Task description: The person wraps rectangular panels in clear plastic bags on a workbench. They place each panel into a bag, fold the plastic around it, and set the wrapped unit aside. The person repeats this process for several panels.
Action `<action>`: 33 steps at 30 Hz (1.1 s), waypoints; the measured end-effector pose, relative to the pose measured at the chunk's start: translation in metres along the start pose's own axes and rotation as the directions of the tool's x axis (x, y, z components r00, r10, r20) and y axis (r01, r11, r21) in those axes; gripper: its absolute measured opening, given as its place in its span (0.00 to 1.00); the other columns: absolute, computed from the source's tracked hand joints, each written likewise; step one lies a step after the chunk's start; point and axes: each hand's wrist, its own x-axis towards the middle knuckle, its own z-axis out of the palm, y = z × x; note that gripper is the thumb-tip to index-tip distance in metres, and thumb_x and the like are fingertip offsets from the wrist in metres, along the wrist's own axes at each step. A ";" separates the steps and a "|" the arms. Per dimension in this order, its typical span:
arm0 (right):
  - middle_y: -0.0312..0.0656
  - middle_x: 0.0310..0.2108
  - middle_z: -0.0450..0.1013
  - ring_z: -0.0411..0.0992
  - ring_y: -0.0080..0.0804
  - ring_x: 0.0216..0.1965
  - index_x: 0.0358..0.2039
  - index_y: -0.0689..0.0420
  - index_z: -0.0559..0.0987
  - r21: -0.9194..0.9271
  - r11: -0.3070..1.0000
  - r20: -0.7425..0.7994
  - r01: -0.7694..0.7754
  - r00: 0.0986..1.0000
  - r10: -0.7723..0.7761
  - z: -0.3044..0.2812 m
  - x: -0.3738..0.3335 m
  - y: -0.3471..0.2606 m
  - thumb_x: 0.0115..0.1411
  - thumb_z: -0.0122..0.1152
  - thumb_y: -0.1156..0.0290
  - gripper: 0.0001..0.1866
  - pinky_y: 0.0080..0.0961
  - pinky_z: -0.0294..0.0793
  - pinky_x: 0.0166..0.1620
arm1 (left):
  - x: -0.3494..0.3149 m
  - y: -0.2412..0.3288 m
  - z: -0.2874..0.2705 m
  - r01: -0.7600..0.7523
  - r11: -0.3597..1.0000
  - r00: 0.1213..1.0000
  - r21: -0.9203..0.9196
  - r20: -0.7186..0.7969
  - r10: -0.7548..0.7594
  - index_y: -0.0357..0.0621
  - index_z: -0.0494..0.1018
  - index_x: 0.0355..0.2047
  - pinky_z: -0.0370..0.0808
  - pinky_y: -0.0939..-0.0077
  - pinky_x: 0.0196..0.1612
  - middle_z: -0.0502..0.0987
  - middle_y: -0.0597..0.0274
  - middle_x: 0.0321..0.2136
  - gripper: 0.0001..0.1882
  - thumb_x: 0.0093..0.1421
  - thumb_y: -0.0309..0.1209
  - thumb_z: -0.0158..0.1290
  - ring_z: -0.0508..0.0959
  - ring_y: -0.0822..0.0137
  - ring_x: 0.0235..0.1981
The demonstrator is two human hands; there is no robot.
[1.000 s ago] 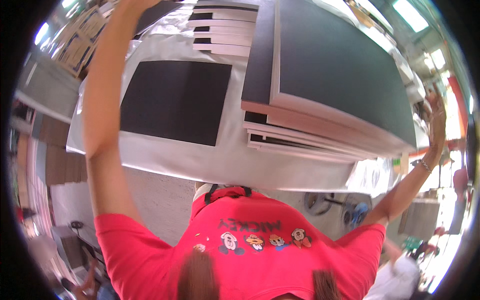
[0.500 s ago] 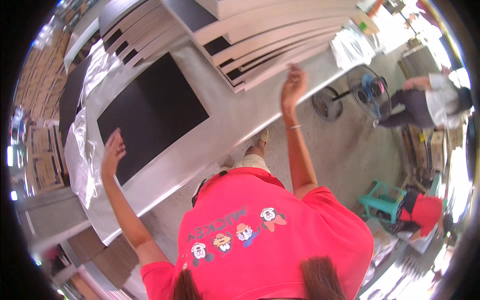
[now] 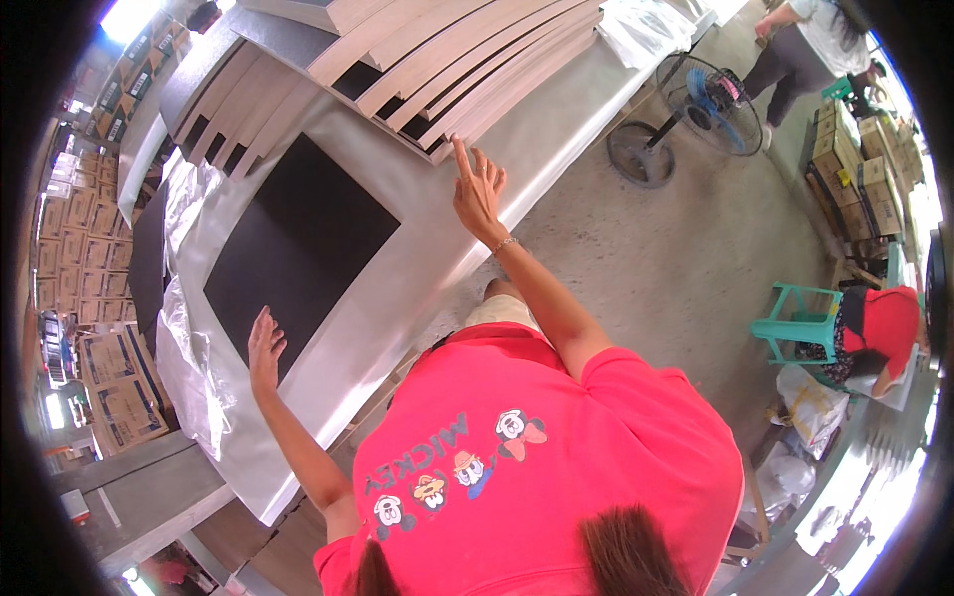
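A black flat panel (image 3: 308, 233) lies on the table, which is covered with a pale silvery sheet (image 3: 397, 288). My left hand (image 3: 266, 350) is over the panel's near left edge, open, with fingers stretched out; whether it touches the panel I cannot tell. My right hand (image 3: 481, 191) is open, its fingers spread, and holds nothing. Its index fingertip reaches the near corner of a tall stack of boards (image 3: 477, 70) with pale edges and dark faces; contact is unclear. Left of that, a second stack of similar boards (image 3: 248, 99) is fanned out in steps.
Crumpled clear plastic (image 3: 194, 368) hangs at the table's left end, and more plastic (image 3: 646, 35) lies at its far right. A standing fan (image 3: 706, 104) is beyond the table edge. Cartons (image 3: 129, 387) are stacked at left. At right are a green stool (image 3: 798, 323) and other people.
My right hand has moved left to the near corner of the tall board stack. My left hand has shifted right and nearer along the black panel's edge. The view has turned.
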 end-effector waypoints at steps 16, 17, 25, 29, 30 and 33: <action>0.51 0.53 0.58 0.58 0.49 0.53 0.63 0.31 0.58 0.124 0.992 -0.128 0.028 0.992 -0.012 -0.029 0.015 -0.029 0.42 0.49 0.92 0.50 0.46 0.51 0.58 | 0.019 0.006 0.035 -0.037 0.998 0.984 -0.050 0.175 0.046 0.41 0.60 0.60 0.72 0.67 0.50 0.68 0.53 0.53 0.27 0.63 0.38 0.50 0.74 0.60 0.45; 0.51 0.52 0.58 0.58 0.49 0.52 0.63 0.31 0.59 0.107 0.991 -0.194 0.076 0.980 -0.054 -0.037 0.019 -0.044 0.41 0.48 0.92 0.50 0.45 0.52 0.57 | 0.018 0.006 0.035 -0.028 0.998 0.985 -0.053 0.166 0.036 0.41 0.61 0.60 0.72 0.68 0.49 0.68 0.53 0.53 0.27 0.63 0.38 0.51 0.74 0.61 0.45; 0.46 0.46 0.59 0.58 0.43 0.46 0.63 0.32 0.58 0.120 0.992 -0.126 0.036 0.992 -0.021 -0.048 0.037 -0.080 0.38 0.50 0.93 0.52 0.39 0.55 0.51 | 0.008 0.014 0.051 0.000 0.996 0.986 -0.088 0.164 0.015 0.45 0.62 0.60 0.74 0.71 0.46 0.71 0.59 0.47 0.28 0.62 0.40 0.53 0.74 0.67 0.39; 0.46 0.45 0.59 0.58 0.42 0.45 0.64 0.32 0.58 0.119 0.991 -0.123 0.052 0.992 -0.037 -0.045 0.036 -0.080 0.39 0.50 0.93 0.52 0.37 0.55 0.50 | 0.019 -0.001 0.038 0.020 0.988 0.984 -0.151 0.179 0.008 0.45 0.62 0.60 0.74 0.72 0.44 0.71 0.63 0.41 0.28 0.62 0.40 0.53 0.74 0.70 0.37; 0.46 0.45 0.59 0.58 0.42 0.45 0.64 0.33 0.58 0.111 0.992 -0.120 0.053 0.992 -0.040 -0.045 0.036 -0.077 0.39 0.50 0.93 0.52 0.37 0.55 0.50 | 0.019 0.000 0.042 0.019 0.987 0.982 -0.160 0.189 0.011 0.46 0.62 0.60 0.74 0.72 0.43 0.71 0.63 0.40 0.28 0.62 0.40 0.53 0.74 0.71 0.36; 0.46 0.45 0.59 0.58 0.43 0.45 0.64 0.33 0.58 0.112 0.990 -0.150 0.081 0.987 -0.064 -0.047 0.036 -0.074 0.39 0.49 0.92 0.52 0.37 0.55 0.50 | 0.016 0.006 0.049 0.019 0.985 0.983 -0.170 0.185 0.013 0.46 0.62 0.60 0.74 0.72 0.43 0.71 0.63 0.41 0.27 0.62 0.39 0.53 0.74 0.71 0.36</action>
